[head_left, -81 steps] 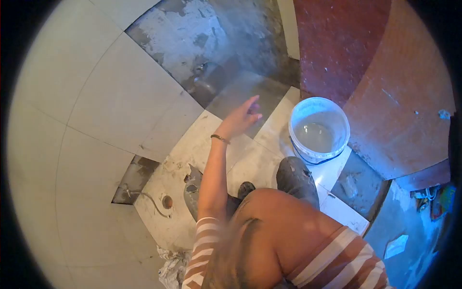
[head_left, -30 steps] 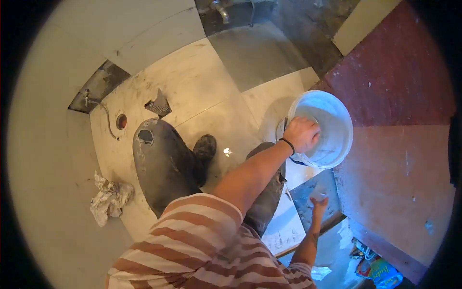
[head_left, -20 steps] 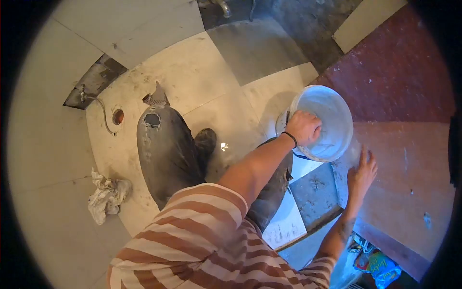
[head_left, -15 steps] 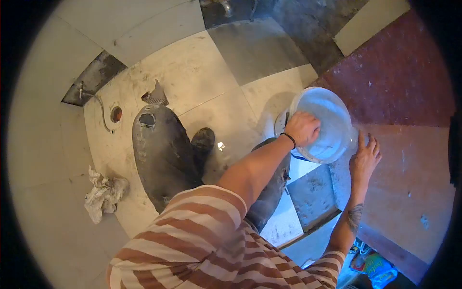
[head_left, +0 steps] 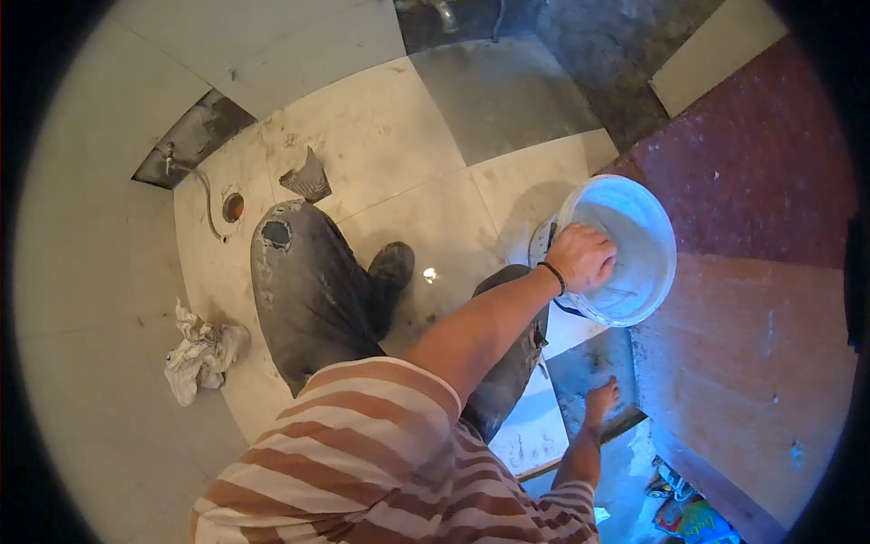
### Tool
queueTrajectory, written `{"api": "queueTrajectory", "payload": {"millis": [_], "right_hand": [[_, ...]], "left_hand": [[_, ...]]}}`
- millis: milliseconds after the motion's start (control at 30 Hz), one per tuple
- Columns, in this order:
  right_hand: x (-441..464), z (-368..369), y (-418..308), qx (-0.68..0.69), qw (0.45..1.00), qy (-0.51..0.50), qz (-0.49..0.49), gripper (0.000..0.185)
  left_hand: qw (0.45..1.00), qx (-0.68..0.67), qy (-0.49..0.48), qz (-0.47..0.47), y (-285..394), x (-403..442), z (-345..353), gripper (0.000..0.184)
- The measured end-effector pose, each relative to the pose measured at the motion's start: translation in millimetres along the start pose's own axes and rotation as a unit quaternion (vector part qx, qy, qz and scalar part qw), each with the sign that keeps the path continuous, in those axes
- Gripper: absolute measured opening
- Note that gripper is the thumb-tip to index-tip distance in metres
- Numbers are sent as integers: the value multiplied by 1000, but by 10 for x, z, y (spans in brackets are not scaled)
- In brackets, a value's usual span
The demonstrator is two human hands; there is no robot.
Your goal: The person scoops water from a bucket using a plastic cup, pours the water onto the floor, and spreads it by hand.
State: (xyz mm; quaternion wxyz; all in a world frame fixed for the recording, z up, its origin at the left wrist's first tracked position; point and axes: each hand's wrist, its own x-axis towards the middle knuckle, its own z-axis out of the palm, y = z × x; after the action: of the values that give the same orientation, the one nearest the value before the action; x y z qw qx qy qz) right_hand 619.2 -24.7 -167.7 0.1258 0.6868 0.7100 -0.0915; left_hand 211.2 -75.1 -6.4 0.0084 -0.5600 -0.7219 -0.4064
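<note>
A white bucket (head_left: 669, 245), whitish inside, stands tilted to my right beside my knee. My left hand (head_left: 582, 257), with a dark band at the wrist, is closed over the bucket's near-left rim. Its fingertips are curled inside and partly hidden. Lower down, apart from the bucket, my right hand (head_left: 601, 399) is over a grey slab (head_left: 580, 358). Its fingers are loosely bent, and nothing shows in them.
Pale floor tiles (head_left: 381, 136) lie ahead. A torn grey scrap (head_left: 308, 177), a drain hole (head_left: 233, 208) and a crumpled whitish bag (head_left: 204, 358) are on the left. A reddish-brown board (head_left: 752, 163) borders the right. Colourful packaging (head_left: 702, 521) lies at lower right.
My right hand has left the bucket's right side and moved down and left to the grey slab. My left hand stays on the rim; the view has shifted slightly.
</note>
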Motion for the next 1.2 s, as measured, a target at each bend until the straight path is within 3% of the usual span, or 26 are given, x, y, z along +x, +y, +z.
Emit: {"api": "queueTrajectory", "payload": {"millis": [100,167,300,367,400,467,533,600,667,733,833,900,1033,1133,1200], "right_hand": [[-147,559,-24,-67,996,-47,19,76],[-182,867,-163,-47,995,-10,-85,73],[-226,947,-242,45,999,0,-23,82],[-71,907,-28,270,953,1,-137,90],[-28,767,21,268,953,3,-141,90],[54,403,130,537,839,-41,-75,98],[136,-183,162,428,893,65,-123,98],[78,-851,31,333,894,200,-225,88],[-200,-1853,-440,188,934,192,-233,86],[-304,-2388,-866,52,911,288,-291,88],[-337,-2849,-1463,-45,893,306,-329,85],[-203,-2938,-1714,-177,843,358,-361,81],[-68,-3014,-1903,-197,834,366,-361,79],[-165,-2990,-1683,-62,879,357,-310,81],[50,-2598,-1212,27,894,351,-276,83]], "left_hand": [[1000,-2,29,8,-1,-6,2,11],[1000,-9,18,5,-6,-1,-35,11],[1000,-7,19,2,-1,-13,-41,10],[1000,-3,21,-5,-3,-4,-39,11],[1000,-3,25,-7,-6,-10,-31,11],[1000,-11,18,-1,-19,-17,-31,12],[1000,-5,21,-2,-11,-37,-46,12],[1000,0,19,1,2,-52,-58,12],[1000,12,21,1,18,-50,-72,12],[1000,2,26,2,12,-49,-51,12],[999,-16,40,4,-6,-45,-7,12],[999,-22,49,5,-8,-42,-19,12],[999,-9,34,2,-12,-17,-40,12],[999,-12,40,-1,-23,-35,-8,11],[999,-8,35,-5,-20,-36,-6,11]]}}
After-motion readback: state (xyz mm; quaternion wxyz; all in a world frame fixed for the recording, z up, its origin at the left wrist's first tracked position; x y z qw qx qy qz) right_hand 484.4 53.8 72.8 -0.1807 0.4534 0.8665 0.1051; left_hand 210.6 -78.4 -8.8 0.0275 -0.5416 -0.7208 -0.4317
